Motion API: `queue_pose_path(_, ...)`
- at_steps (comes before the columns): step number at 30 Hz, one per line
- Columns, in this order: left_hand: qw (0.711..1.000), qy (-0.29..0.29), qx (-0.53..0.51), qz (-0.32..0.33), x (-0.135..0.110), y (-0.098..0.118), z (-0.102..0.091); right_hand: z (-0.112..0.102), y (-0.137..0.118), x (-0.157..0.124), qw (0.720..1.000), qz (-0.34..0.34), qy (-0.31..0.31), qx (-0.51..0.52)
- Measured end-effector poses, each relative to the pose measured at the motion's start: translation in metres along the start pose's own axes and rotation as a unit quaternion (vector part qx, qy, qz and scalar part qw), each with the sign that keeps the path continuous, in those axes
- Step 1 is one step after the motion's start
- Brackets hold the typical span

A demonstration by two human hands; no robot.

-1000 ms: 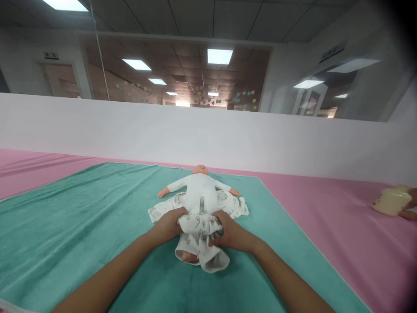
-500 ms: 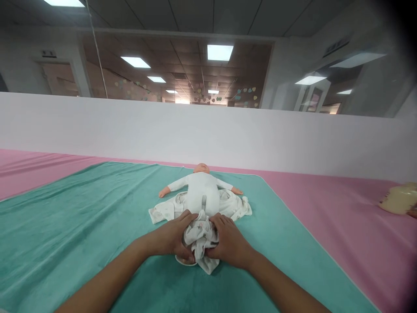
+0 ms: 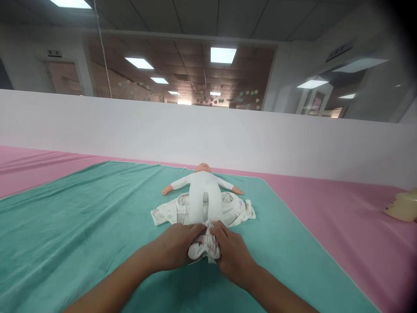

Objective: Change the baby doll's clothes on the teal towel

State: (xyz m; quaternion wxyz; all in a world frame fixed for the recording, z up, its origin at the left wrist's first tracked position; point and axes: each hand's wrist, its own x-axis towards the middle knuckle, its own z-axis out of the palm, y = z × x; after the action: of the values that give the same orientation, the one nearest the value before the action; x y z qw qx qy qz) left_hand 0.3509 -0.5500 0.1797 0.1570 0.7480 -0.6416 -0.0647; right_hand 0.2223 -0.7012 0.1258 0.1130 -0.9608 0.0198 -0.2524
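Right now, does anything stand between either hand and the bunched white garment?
Nothing visible does: the left hand and the right hand both grip the bunched garment directly. The spread garment shows on both sides of the doll, beyond the hands, out of the way.

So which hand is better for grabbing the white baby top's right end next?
Probably the right hand: it's on that side of the baby doll, nearer that end of the white baby top. The left hand is farther across. Both grip the bunched baby pants, though.
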Motion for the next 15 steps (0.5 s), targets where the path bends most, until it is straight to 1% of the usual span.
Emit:
queue_pose_path(2, 1.0, 0.011, -0.012, 0.006, -0.002, 0.0, -0.002, 0.0, 0.0, -0.002, 0.999, -0.043, 0.016, -0.027)
queue_pose_path(4, 0.999, 0.007, -0.038, 0.012, -0.005, 0.001, -0.006, -0.001, -0.001, -0.004, 0.994, -0.093, 0.037, -0.046)
queue_pose_path(6, 0.996, -0.019, -0.083, 0.011, -0.008, 0.001, -0.014, -0.002, -0.003, -0.006, 0.987, -0.143, 0.06, -0.052)
queue_pose_path(8, 0.989, -0.064, -0.135, 0.008, -0.011, 0.001, -0.023, -0.004, -0.007, -0.008, 0.98, -0.181, 0.074, -0.03)
queue_pose_path(10, 0.977, -0.112, -0.183, 0.009, -0.012, -0.001, -0.028, -0.008, -0.014, -0.011, 0.977, -0.195, 0.07, 0.042)
queue_pose_path(12, 0.958, -0.161, -0.237, 0.011, -0.012, -0.005, -0.029, -0.013, -0.023, -0.014, 0.967, -0.18, 0.06, 0.172)
queue_pose_path(13, 0.941, -0.19, -0.278, 0.012, -0.012, -0.008, -0.027, -0.015, -0.027, -0.015, 0.955, -0.152, 0.054, 0.248)
queue_pose_path(14, 0.916, -0.228, -0.331, 0.016, -0.012, -0.012, -0.025, -0.018, -0.031, -0.015, 0.937, -0.116, 0.04, 0.327)
queue_pose_path(15, 0.88, -0.265, -0.394, 0.023, -0.012, -0.016, -0.022, -0.021, -0.033, -0.015, 0.912, -0.076, 0.014, 0.402)
